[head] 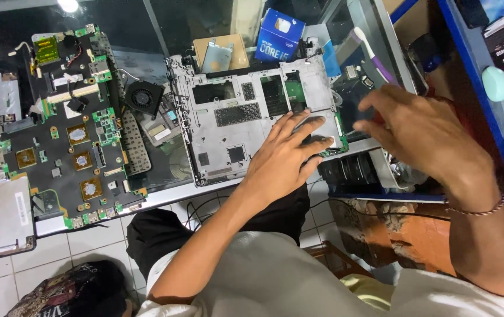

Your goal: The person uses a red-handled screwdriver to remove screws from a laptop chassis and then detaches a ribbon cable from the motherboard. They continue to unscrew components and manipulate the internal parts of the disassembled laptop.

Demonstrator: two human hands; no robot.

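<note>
A grey laptop base shell [228, 132] lies upside down on the glass counter, with cut-outs and vents showing. My left hand [284, 155] rests flat on its right part, fingers spread toward the right edge. My right hand [422, 132] hovers open to the right of the shell, fingers apart, holding nothing. A thin bracelet sits on that wrist.
A dark motherboard [73, 126] with several chips lies at the left, a black fan [144, 98] beside it. A blue box [279, 35] and a brown cardboard piece [219, 53] stand behind the shell. A toothbrush [375, 58] lies at the back right. Blue shelving [486, 88] is on the right.
</note>
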